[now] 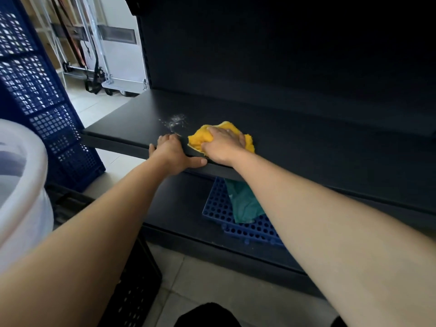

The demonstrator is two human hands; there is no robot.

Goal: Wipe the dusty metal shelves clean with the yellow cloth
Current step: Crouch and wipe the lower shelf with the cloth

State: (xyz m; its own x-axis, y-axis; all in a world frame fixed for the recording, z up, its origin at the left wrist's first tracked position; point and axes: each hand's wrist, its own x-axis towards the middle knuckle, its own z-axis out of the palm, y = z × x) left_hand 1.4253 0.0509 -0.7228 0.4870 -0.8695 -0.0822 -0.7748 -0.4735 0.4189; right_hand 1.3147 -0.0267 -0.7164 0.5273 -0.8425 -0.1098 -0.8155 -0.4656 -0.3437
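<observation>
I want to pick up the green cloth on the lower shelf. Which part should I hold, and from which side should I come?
Pinch the green cloth at its near, lower edge, coming from the front. Its far end runs under the upper shelf, so there is little room above. The near part lies loose and crumpled on the blue perforated mat, giving folds for the fingers.

I count two bare hands: left hand [173, 154] and right hand [224, 145]. One crumpled yellow terry cloth [203, 139]. Two dark metal shelves, the upper shelf [306, 138] and the lower shelf [179, 208]. One patch of white dust [175, 122]. One blue perforated plastic mat [221, 213], one teal-green rag [245, 204] on it. One tall blue plastic lattice crate [42, 102]. One white translucent plastic bucket [18, 185]. One black lattice crate [136, 291].
</observation>
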